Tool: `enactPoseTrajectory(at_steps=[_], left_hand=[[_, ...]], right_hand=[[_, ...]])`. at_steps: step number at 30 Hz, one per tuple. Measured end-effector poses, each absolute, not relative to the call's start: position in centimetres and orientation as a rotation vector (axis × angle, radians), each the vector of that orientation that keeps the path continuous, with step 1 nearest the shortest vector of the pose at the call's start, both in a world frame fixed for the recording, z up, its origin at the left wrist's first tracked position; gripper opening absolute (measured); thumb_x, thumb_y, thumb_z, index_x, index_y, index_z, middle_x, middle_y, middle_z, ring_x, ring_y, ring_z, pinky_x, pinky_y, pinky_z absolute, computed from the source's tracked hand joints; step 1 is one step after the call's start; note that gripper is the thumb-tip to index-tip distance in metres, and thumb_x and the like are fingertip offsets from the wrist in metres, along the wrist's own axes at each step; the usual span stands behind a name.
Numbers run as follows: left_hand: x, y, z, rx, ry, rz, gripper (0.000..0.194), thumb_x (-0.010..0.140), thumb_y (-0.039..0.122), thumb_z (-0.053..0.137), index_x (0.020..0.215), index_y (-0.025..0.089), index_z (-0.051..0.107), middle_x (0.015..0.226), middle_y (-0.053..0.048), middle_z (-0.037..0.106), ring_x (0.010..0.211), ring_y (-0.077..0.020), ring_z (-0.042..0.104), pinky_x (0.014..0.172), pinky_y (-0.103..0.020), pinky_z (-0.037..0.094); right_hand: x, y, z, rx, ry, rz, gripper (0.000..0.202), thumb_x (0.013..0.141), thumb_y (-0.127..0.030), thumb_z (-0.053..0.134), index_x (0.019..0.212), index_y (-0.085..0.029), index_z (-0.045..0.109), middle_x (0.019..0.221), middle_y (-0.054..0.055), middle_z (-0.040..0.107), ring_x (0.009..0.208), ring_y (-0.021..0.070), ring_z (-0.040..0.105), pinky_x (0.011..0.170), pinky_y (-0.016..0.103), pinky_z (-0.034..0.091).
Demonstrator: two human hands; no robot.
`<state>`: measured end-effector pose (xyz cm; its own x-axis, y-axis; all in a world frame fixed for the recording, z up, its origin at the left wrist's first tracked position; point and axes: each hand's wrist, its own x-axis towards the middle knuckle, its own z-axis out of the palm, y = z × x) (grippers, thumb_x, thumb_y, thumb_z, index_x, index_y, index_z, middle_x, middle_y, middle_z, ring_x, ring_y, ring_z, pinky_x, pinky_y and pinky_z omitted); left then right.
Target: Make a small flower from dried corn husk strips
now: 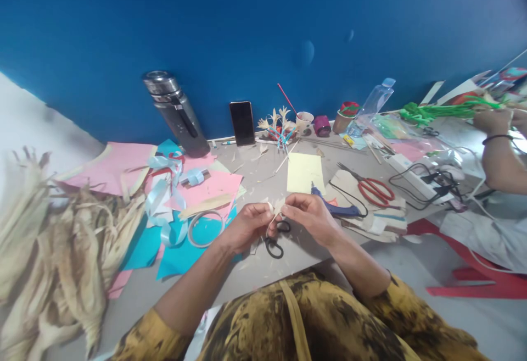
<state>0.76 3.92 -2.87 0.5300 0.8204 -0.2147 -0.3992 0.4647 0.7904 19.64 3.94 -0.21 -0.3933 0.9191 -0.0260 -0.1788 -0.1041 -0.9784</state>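
Note:
Over the near middle of the table, my left hand (249, 225) and my right hand (312, 215) meet, fingertips pinched together. Between them is a small pale strip of dried corn husk (278, 207), partly hidden by the fingers. Just below lies a pair of scissors with black handles (274, 249), its blades covered by my hands. A blue glue gun (340, 209) rests right of my right hand. Beyond the fingers lies a sheet of pale yellow paper (304, 170). Pale husk flowers on blue stems (281, 125) stand near the wall.
Dried corn husks (69, 262) heap at left, beside pink and turquoise paper, light-blue ribbon (158, 199) and a tape roll (206, 229). A flask (179, 111) and a phone (242, 123) stand behind. Red-handled scissors (375, 190) and a power strip (418, 177) lie right, near another person's arm (504, 157).

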Motion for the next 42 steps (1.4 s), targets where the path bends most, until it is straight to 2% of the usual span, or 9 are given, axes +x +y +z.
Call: enactPoseTrajectory(at_steps=[6, 11, 16, 30, 39, 42], left_hand=[[0.7, 4.0, -2.9, 0.736, 0.663, 0.812, 0.031, 0.073, 0.037, 0.084, 0.077, 0.008, 0.074, 0.063, -0.004, 0.064, 0.054, -0.0092, 0.057, 0.058, -0.022, 0.047], [0.7, 4.1, -2.7, 0.707, 0.681, 0.789, 0.031, 0.069, 0.036, 0.085, 0.075, 0.007, 0.075, 0.063, -0.005, 0.065, 0.053, -0.0097, 0.059, 0.056, -0.022, 0.048], [0.9, 4.1, -2.7, 0.687, 0.677, 0.787, 0.028, 0.067, 0.032, 0.085, 0.072, 0.006, 0.074, 0.062, -0.005, 0.065, 0.052, -0.0101, 0.059, 0.055, -0.022, 0.049], [1.1, 4.0, -2.8, 0.72, 0.699, 0.79, 0.031, 0.073, 0.036, 0.082, 0.071, 0.008, 0.071, 0.057, -0.003, 0.061, 0.051, -0.0086, 0.056, 0.056, -0.02, 0.046], [1.0, 3.7, -2.7, 0.735, 0.661, 0.807, 0.036, 0.071, 0.042, 0.084, 0.069, 0.01, 0.068, 0.056, -0.001, 0.057, 0.052, -0.009, 0.052, 0.056, -0.023, 0.043], [1.0, 3.7, -2.8, 0.723, 0.599, 0.772, 0.036, 0.071, 0.043, 0.084, 0.067, 0.01, 0.068, 0.055, -0.001, 0.056, 0.052, -0.0096, 0.052, 0.057, -0.024, 0.043]], right_hand=[[19.6, 3.8, 0.1, -0.939, -1.363, 1.529, 0.029, 0.083, -0.042, 0.075, 0.074, -0.015, 0.067, 0.071, 0.006, 0.073, 0.065, 0.0191, 0.069, 0.064, 0.032, 0.054], [19.3, 3.7, 0.7, -0.891, -1.364, 1.59, 0.03, 0.083, -0.042, 0.075, 0.073, -0.016, 0.064, 0.067, 0.005, 0.071, 0.061, 0.02, 0.069, 0.067, 0.036, 0.056], [19.2, 3.6, 0.6, -0.862, -1.361, 1.633, 0.027, 0.086, -0.039, 0.071, 0.074, -0.017, 0.062, 0.065, 0.004, 0.07, 0.059, 0.0191, 0.07, 0.065, 0.033, 0.055], [19.3, 3.5, 0.8, -1.028, -1.457, 1.438, 0.027, 0.084, -0.038, 0.071, 0.068, -0.017, 0.064, 0.068, 0.004, 0.072, 0.064, 0.0175, 0.069, 0.064, 0.028, 0.053], [19.4, 3.3, 0.4, -0.939, -1.381, 1.601, 0.029, 0.081, -0.042, 0.076, 0.077, -0.017, 0.064, 0.07, 0.005, 0.073, 0.066, 0.0195, 0.07, 0.069, 0.034, 0.056], [20.0, 3.5, 0.5, -0.914, -1.43, 1.626, 0.032, 0.079, -0.044, 0.079, 0.088, -0.016, 0.067, 0.078, 0.007, 0.074, 0.07, 0.0203, 0.07, 0.073, 0.036, 0.056]])
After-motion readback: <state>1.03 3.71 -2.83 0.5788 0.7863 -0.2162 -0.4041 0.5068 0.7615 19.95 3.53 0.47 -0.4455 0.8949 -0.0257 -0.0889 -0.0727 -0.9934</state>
